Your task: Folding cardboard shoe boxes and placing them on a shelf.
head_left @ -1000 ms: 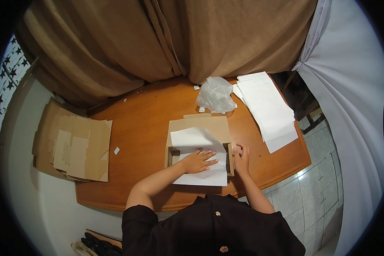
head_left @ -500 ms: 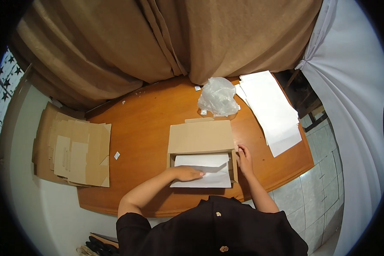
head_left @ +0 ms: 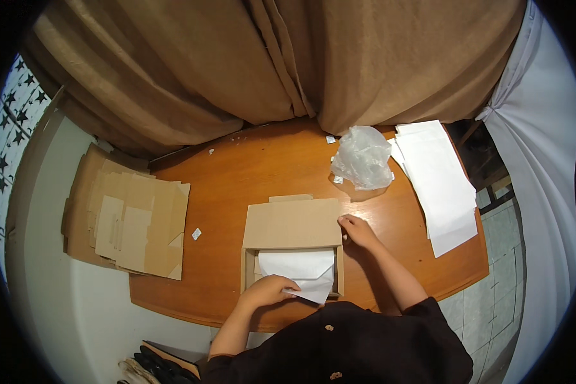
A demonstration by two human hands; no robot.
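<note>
An open brown cardboard box (head_left: 244,272) sits near the table's front edge, its lid (head_left: 293,224) tipped back on the far side. Inside lies a folded sheet of white paper (head_left: 301,264), its near corner sticking out over the front. My left hand (head_left: 272,291) is closed on the paper's near left edge, fingers over it. My right hand (head_left: 360,232) has its fingers and thumb bent at the right edge of the lid, gripping it there. Whatever lies beneath the paper is hidden.
Flattened cardboard boxes (head_left: 134,224) are stacked at the left. A crumpled clear plastic bag (head_left: 363,157) lies beyond the box among small white packets (head_left: 338,180). White paper sheets (head_left: 441,192) are piled at the right. Another packet (head_left: 196,234) lies left of the box.
My left hand has slid toward the paper's near edge, and the paper has shifted, its near corner now angled. My right hand has moved up along the lid's edge. The view has shifted slightly.
</note>
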